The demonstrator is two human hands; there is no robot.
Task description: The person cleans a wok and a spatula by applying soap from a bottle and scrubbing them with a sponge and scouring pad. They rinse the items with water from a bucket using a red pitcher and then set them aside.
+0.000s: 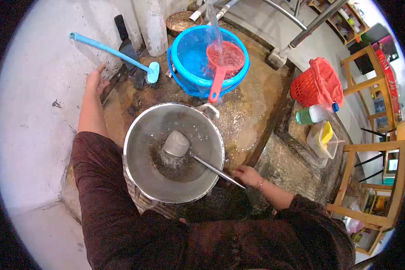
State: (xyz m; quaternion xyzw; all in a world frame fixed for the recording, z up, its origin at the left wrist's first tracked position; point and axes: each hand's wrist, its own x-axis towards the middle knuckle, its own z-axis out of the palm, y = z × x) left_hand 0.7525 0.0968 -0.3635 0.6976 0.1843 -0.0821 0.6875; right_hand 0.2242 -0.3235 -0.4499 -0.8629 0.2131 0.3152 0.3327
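Observation:
My left hand (95, 81) is open, fingers spread, by the wall. Close to it, a light-blue long-handled brush (114, 52) leans over a dark flat-bladed tool with a black handle (121, 28). My right hand (249, 175) is closed, fingers curled, right beside the handle end of a metal ladle (176, 144). That ladle rests in a large metal pot (135, 135), its bowl inside over a little murky water and its handle across the rim. Beyond the pot, water (215, 29) pours into a red strainer ladle (227, 58) lying across a blue bucket (181, 76).
A white pillar (150, 27) and a woven basket (180, 21) stand behind the bucket. On the right ledge are a red basket with a red bag (317, 83), a bottle (315, 114) and a plastic container (319, 141). Wooden stools (369, 180) stand further right. The floor is wet.

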